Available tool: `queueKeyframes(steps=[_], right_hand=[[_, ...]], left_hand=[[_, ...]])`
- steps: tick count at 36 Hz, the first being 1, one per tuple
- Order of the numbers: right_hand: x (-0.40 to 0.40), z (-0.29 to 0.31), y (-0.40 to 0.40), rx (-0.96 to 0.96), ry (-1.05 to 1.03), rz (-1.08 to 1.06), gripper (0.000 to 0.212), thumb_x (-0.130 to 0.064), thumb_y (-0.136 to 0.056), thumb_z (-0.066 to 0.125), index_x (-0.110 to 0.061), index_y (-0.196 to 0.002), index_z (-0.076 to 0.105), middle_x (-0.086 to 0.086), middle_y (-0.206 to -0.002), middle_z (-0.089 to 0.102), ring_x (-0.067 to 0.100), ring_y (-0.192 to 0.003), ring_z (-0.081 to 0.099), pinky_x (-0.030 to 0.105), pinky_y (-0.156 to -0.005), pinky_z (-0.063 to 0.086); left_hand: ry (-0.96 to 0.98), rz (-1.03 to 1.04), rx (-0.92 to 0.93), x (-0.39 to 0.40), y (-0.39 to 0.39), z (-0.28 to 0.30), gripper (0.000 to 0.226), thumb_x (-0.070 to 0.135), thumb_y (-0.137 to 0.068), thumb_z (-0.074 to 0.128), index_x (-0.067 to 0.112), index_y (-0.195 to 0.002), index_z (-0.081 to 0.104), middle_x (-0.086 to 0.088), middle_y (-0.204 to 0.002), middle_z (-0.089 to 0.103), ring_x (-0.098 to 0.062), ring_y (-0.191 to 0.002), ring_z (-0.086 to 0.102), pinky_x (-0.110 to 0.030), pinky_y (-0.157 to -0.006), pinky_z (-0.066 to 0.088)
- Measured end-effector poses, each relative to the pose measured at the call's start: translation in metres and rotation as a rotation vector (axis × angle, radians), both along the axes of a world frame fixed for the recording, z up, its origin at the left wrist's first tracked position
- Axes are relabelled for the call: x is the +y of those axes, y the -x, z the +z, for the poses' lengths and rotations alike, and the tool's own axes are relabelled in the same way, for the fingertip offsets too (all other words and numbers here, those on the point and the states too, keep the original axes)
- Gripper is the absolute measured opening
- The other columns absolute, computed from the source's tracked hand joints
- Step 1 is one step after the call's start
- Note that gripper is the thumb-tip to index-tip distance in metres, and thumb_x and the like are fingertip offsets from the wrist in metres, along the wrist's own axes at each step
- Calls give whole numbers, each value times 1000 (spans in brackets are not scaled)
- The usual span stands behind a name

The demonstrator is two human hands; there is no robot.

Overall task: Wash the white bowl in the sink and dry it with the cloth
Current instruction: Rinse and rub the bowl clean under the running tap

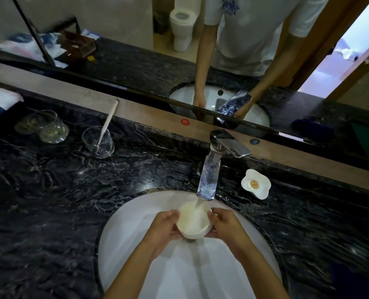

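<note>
White bowl (pixel 193 221) held over the white sink (pixel 123 229), tilted a little, mouth up toward the faucet (pixel 209 169). Left hand (pixel 163 230) curled around the bowl's left side, fingers wrapped under and against the wall. Right hand (pixel 225 226) closed on the right side likewise, thumb near the rim. Water stream (pixel 198 202) fell from the spout straight into the bowl's far edge. Bowl's inside looked creamy, perhaps from water or suds; blur too strong to tell.

Sink set in a dark marbled counter (pixel 50 190). To the right of the faucet, on the counter, a flower-shaped white dish (pixel 256 184) with a small round yellow thing in it. To the left, well apart from the sink, a clear glass (pixel 98 142) with a toothbrush (pixel 108 123) leaning in it, and two more glasses (pixel 42 126) lying farther left. Folded white towel (pixel 0 97) at the far left edge. Mirror (pixel 136 29) above the counter, reflecting both arms and the basin.
</note>
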State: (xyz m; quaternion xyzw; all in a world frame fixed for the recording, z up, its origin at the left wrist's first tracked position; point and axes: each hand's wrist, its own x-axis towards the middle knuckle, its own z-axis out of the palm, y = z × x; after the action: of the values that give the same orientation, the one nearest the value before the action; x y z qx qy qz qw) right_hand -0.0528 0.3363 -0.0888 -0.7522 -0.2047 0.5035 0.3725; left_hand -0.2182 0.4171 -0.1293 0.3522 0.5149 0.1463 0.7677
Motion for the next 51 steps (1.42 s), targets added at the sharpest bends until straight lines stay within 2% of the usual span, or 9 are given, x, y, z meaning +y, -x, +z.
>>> queueKeyframes(steps=[5, 9, 12, 14, 21, 28, 37, 41, 51], right_hand=[[-7, -11, 7, 300, -21, -108, 24, -3, -106, 41, 2, -115, 64, 24, -115, 71, 32, -98, 74, 35, -71, 63], [-9, -24, 20, 214, -138, -123, 25, -8, -106, 44, -8, -123, 63, 16, -119, 70, 30, -106, 70, 37, -79, 63], [-6, -24, 20, 94, -221, -129, 24, -10, -103, 54, -21, -121, 65, 4, -117, 72, 22, -109, 69, 45, -88, 61], [-5, -20, 17, 21, -235, -97, 27, -12, -101, 58, -26, -123, 64, -2, -110, 73, 13, -101, 70, 37, -85, 61], [6, -7, 8, 61, -69, -62, 27, -15, -104, 53, -4, -128, 60, 18, -113, 73, 30, -100, 74, 46, -85, 63], [-8, -18, 15, 398, -81, -148, 25, -2, -106, 41, 4, -121, 60, 27, -117, 70, 36, -100, 75, 39, -73, 64], [-14, -24, 15, 52, -211, -125, 29, -3, -95, 64, -21, -117, 66, 6, -111, 72, 6, -88, 72, 26, -71, 60], [-5, -14, 13, 21, -147, -70, 25, -16, -95, 68, -15, -120, 64, 9, -107, 69, 19, -89, 72, 26, -68, 62], [-14, -29, 15, 381, -59, -190, 24, -1, -103, 48, 1, -124, 59, 26, -119, 68, 39, -95, 75, 40, -69, 64]], left_hand=[[-126, -27, 25, 12, 2, 15, 27, 20, -102, 54, 6, -118, 71, -19, -111, 74, -29, -98, 69, -42, -83, 59], [-241, -70, 38, 18, 3, 23, 26, 16, -104, 50, 12, -121, 69, -15, -117, 73, -29, -110, 67, -48, -96, 55], [-241, -29, -11, 16, 8, 21, 27, 12, -105, 48, 16, -119, 70, -10, -114, 74, -25, -106, 68, -46, -93, 56], [-191, 9, -34, 11, 10, 16, 27, 12, -105, 47, 19, -115, 72, -6, -109, 77, -24, -102, 71, -43, -87, 59], [6, 51, -23, 2, 9, 3, 25, 18, -105, 49, 8, -109, 72, -8, -92, 79, -25, -86, 72, -31, -64, 60], [-117, 12, 16, 14, 4, 17, 20, 21, -100, 57, 12, -113, 71, -11, -100, 72, -21, -90, 63, -43, -87, 55], [-85, 68, -41, 6, 7, 6, 28, 7, -105, 45, 11, -119, 69, -11, -113, 73, -29, -105, 67, -37, -79, 58], [25, 82, -9, 1, 3, -1, 27, 10, -106, 43, 8, -115, 69, -11, -104, 74, -29, -93, 70, -34, -64, 59], [-97, 57, 37, 8, -1, 12, 21, 18, -101, 57, 13, -115, 71, -9, -106, 73, -25, -96, 62, -42, -84, 52]])
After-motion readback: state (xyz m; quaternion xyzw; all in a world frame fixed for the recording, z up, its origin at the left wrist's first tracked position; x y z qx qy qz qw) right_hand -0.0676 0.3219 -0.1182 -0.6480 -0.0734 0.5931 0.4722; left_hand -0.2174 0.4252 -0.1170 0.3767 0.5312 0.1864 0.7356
